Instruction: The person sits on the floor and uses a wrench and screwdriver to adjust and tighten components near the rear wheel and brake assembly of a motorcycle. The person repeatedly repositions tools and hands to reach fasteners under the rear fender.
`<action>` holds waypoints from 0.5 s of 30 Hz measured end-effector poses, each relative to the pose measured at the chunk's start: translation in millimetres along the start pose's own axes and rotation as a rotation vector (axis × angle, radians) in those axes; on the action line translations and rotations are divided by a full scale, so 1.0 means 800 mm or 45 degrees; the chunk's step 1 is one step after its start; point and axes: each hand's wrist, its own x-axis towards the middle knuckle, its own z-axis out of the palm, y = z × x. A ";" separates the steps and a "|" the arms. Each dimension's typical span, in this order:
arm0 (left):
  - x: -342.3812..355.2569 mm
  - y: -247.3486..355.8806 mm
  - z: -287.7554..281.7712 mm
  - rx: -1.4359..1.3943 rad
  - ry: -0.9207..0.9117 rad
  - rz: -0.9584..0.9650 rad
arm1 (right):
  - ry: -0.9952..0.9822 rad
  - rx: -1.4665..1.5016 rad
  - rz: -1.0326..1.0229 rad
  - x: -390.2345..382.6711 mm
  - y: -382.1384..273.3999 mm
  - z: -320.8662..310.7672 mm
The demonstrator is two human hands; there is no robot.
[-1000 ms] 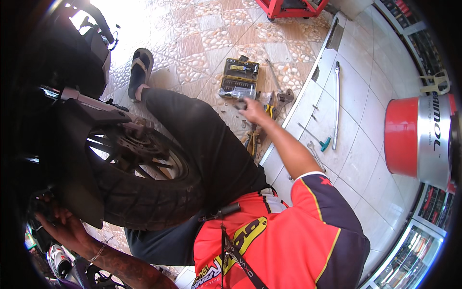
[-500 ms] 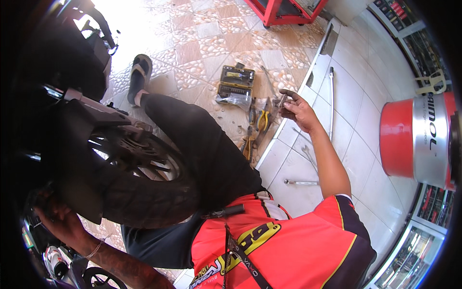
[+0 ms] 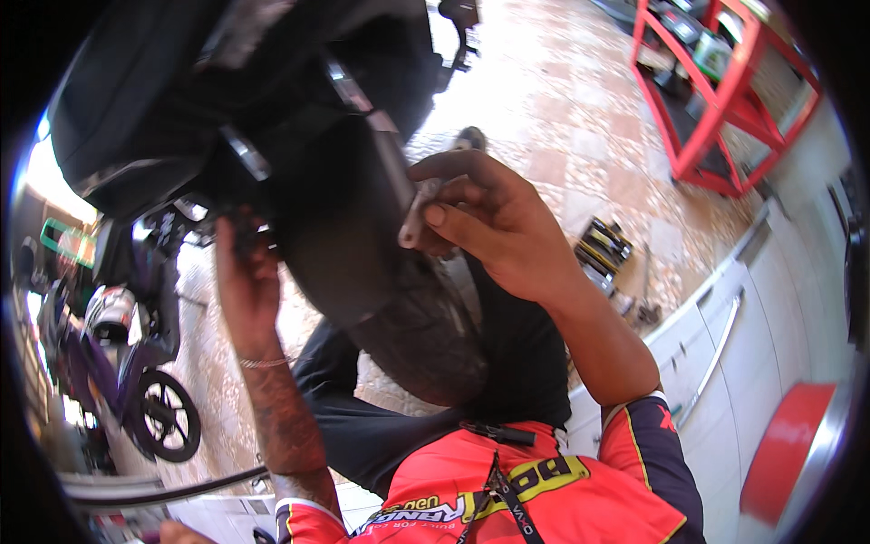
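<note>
A motorcycle's front tyre [image 3: 426, 354] stands between my legs, below its dark mudguard and fork [image 3: 385, 150]. My right hand [image 3: 507, 222] is closed, pinching a small grey metal piece [image 3: 416, 216] with a rounded end between thumb and fingers, beside the right fork leg. What kind of part it is I cannot tell. On the wheel's other side my left hand [image 3: 249, 281] is raised with its fingers curled at a dark part under the motorcycle's front. Shadow and blur hide what those fingers hold.
An open black-and-yellow tool case [image 3: 603, 245] lies on the patterned floor to the right. Beyond it stands a red tool cart [image 3: 707, 136]. A long metal bar [image 3: 716, 354] rests on white tiles near a red drum [image 3: 788, 453]. Another motorcycle [image 3: 118, 363] stands left.
My right hand has come from over the floor tools to the front wheel, still holding the small metal piece. The view has swung left; my left hand stays at the motorcycle's left side.
</note>
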 end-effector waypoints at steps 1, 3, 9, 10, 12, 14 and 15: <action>-0.001 0.000 0.004 -0.025 0.002 -0.016 | -0.045 0.088 0.076 0.018 0.000 0.018; -0.005 0.001 0.012 -0.054 -0.009 -0.033 | -0.104 0.064 0.108 0.056 0.004 0.051; -0.010 0.004 0.027 -0.099 -0.027 -0.010 | -0.064 -0.042 0.212 0.125 0.016 0.114; -0.011 0.006 0.027 -0.067 -0.044 -0.036 | -0.117 -0.053 0.221 0.133 0.017 0.118; -0.010 0.006 0.027 -0.113 -0.061 -0.046 | -0.191 -0.077 0.274 0.146 0.020 0.125; -0.009 0.006 0.025 -0.192 -0.114 -0.024 | -0.223 -0.057 0.293 0.159 0.026 0.132; -0.017 0.005 0.023 -0.229 -0.135 -0.024 | -0.240 -0.040 0.323 0.155 0.032 0.137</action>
